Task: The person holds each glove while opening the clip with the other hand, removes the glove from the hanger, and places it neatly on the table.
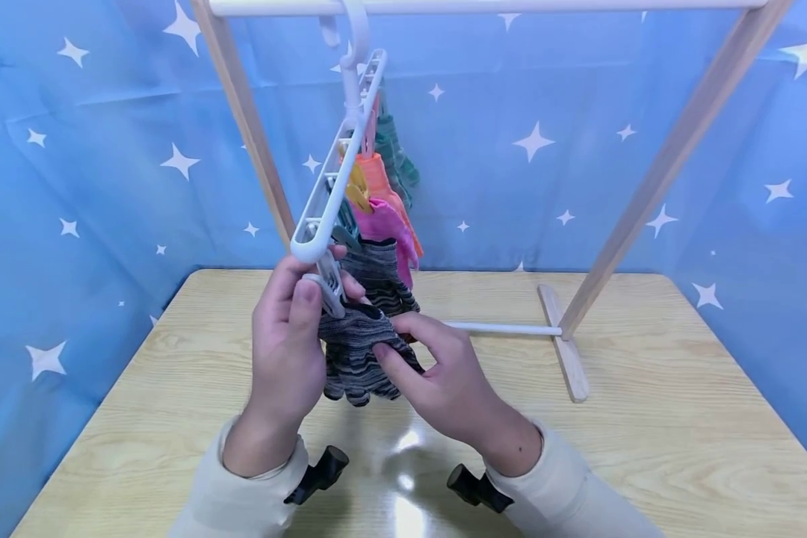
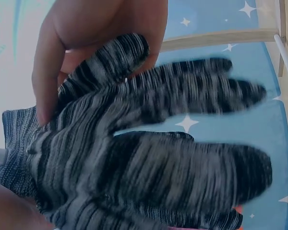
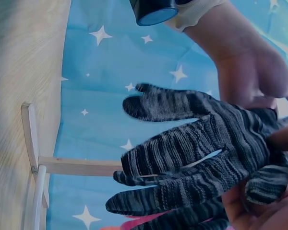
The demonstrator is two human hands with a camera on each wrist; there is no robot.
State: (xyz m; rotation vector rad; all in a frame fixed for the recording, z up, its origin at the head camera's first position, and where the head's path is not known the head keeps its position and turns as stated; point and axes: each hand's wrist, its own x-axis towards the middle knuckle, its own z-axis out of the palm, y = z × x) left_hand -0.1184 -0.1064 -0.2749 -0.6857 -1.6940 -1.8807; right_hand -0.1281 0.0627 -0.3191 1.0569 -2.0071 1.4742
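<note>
Room on the right, crowding behind the striped glove (image 1: 359, 351)
We could pass between it and the slanted right post (image 1: 675, 164); the hanger (image 1: 348, 157) overhead, pink cloth (image 1: 386, 224) behind and the low white crossbar (image 1: 504, 328) stand in our way.

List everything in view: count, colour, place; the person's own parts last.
Striped gloves: two, black and grey, one behind the other.
Pink fabric: one visible, pink, behind striped gloves.
Orange fabric: one visible, orange, behind pink.
Green fabric: count unclear, green, farthest back.
Pale clip: one, whitish, at front glove's cuff.
Teal clip: one, teal, above rear glove.
Yellow clip: one, yellow, by pink fabric.
Pink clip: one, pink, above orange fabric.
Table: one, pale wood, below.
Rack: one, wood and white, on table.
Hanger: one, white, on rack.
Backdrop: one, starred blue, behind.
Sleeves: two, cream, on arms.
Wrist devices: two, black, at sleeves.
Left hand: one, bare, holding pale clip.
Right hand: one, bare, pinching front glove.
</note>
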